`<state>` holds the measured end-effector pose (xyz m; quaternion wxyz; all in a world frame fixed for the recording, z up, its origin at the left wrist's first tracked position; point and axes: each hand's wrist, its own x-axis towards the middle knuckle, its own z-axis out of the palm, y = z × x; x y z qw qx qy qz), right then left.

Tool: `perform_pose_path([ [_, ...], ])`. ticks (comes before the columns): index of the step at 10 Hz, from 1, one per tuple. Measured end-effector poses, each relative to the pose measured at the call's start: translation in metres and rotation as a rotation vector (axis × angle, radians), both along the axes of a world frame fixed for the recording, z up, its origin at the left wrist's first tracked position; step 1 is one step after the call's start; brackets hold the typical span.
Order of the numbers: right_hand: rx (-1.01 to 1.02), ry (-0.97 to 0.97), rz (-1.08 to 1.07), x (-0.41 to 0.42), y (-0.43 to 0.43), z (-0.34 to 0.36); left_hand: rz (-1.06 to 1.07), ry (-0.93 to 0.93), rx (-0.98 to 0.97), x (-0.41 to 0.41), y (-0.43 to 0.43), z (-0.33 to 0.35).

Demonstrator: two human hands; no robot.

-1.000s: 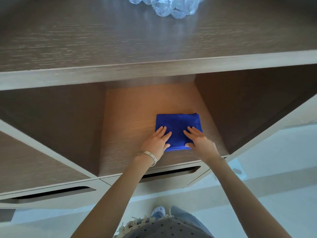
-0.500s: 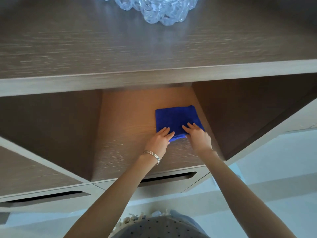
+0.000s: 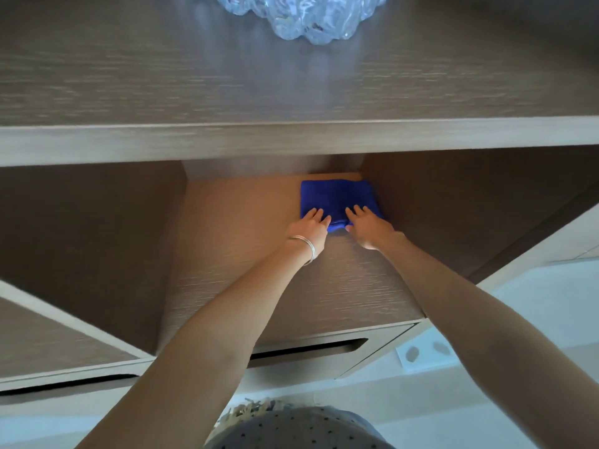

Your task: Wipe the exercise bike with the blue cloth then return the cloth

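Note:
The folded blue cloth [image 3: 337, 199] lies flat on the wooden floor of an open shelf compartment [image 3: 246, 222], far back near the right wall. My left hand [image 3: 309, 230], with a thin bracelet on the wrist, rests its fingertips on the cloth's near left edge. My right hand [image 3: 368, 225] presses flat on the near right edge. Neither hand has the fingers curled around the cloth. The exercise bike is out of view.
A wooden top board [image 3: 291, 92] overhangs the compartment and carries a clear glass bowl [image 3: 304, 17]. Slanted side panels [image 3: 470, 205] close the compartment left and right. Drawer slots [image 3: 308, 348] run below. Pale floor lies at the right.
Both hands have slid the cloth deeper into the compartment, toward the back and slightly right. The view has tilted, so the top board fills more of the frame.

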<state>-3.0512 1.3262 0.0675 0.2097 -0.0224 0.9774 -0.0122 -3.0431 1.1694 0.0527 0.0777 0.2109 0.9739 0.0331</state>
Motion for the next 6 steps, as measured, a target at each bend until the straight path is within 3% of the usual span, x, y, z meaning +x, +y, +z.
perform_pose_path([
  [3,-0.049,-0.035,-0.003,-0.016,0.001,0.002,0.009,-0.088,-0.131,-0.013,0.003,0.006],
  [6,-0.168,0.187,0.107,0.029,0.012,0.014,0.007,0.011,0.017,0.017,-0.022,0.009],
])
